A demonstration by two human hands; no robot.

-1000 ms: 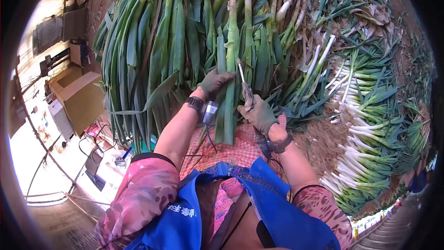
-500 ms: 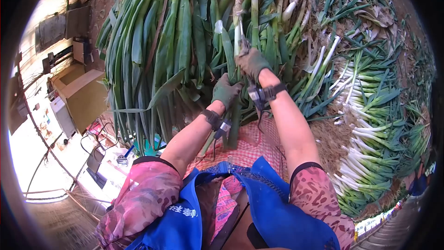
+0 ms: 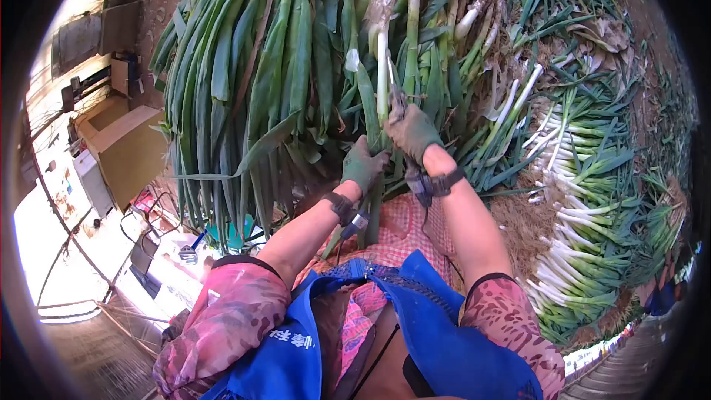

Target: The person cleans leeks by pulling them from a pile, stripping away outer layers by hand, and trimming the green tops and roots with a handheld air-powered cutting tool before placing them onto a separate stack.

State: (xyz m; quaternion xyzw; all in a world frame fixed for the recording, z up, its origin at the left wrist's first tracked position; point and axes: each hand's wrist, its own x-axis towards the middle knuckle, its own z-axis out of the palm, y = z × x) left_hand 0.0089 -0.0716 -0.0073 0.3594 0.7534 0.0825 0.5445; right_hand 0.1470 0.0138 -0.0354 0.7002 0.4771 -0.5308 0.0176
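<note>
A long green onion [image 3: 382,67] lies upright in view, its white stem bared below a soil-caked root end. My left hand [image 3: 363,166], in a green work glove, is closed around its green leaves near my lap. Just above and to the right, my gloved right hand [image 3: 413,132] is pinched beside the stem. A thin pale strip [image 3: 391,70] sticks up from its fingertips along the stem; whether it is peeled skin or a tool I cannot tell. Unpeeled green onions [image 3: 259,74] are heaped close around both hands.
Cleaned green onions [image 3: 566,230] lie in a row on the right, white ends toward me. Leaf scraps and dry roots [image 3: 518,218] are strewn beside them. A checked cloth [image 3: 400,230] covers my lap. To the left stands an open cardboard box [image 3: 133,152].
My right hand has moved down and slightly right along the stem, and more of the white stem shows. My left hand stays at the leaves.
</note>
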